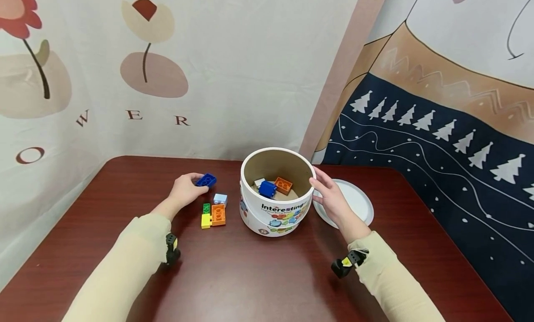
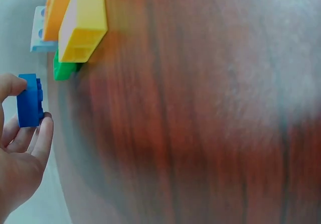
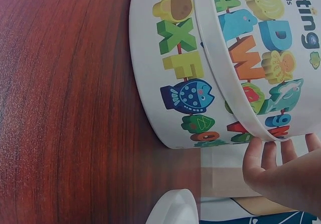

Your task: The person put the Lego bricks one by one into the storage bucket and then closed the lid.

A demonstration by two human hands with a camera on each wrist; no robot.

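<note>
Head view first: the left hand [image 1: 187,191] had a blue block [image 1: 206,180] clamped between thumb and fingers, just beyond a light-blue block [image 1: 220,199] on the tabletop [image 1: 250,275]. Near that sat green [image 1: 206,208], yellow [image 1: 206,221] and orange [image 1: 219,215] blocks bunched together. The right hand [image 1: 331,199] held the side of a white bucket [image 1: 275,215], thumb up at the rim. Inside lay another blue block [image 1: 267,189], another orange one [image 1: 284,186] and a white piece [image 1: 259,182]. A flat round lid [image 1: 352,199] lay beside it. So I'd call the step "one block picked, bucket steadied". The next move probably called for keeping that pinch firm and clearing the neighbours.

Left wrist view: thumb on one side, fingers on the other, studs facing sideways. The blocks looked like smooth, hard plastic, boxy with crisp edges. The tabletop was reddish-brown with a streaky wood grain.

Right wrist view: fingers bent against the bucket's curved wall, right by a white band-like handle [image 3: 225,66]. Smooth printed sides, colourful letters and animals. Couldn't tell if it was card or plastic tbh.
</note>
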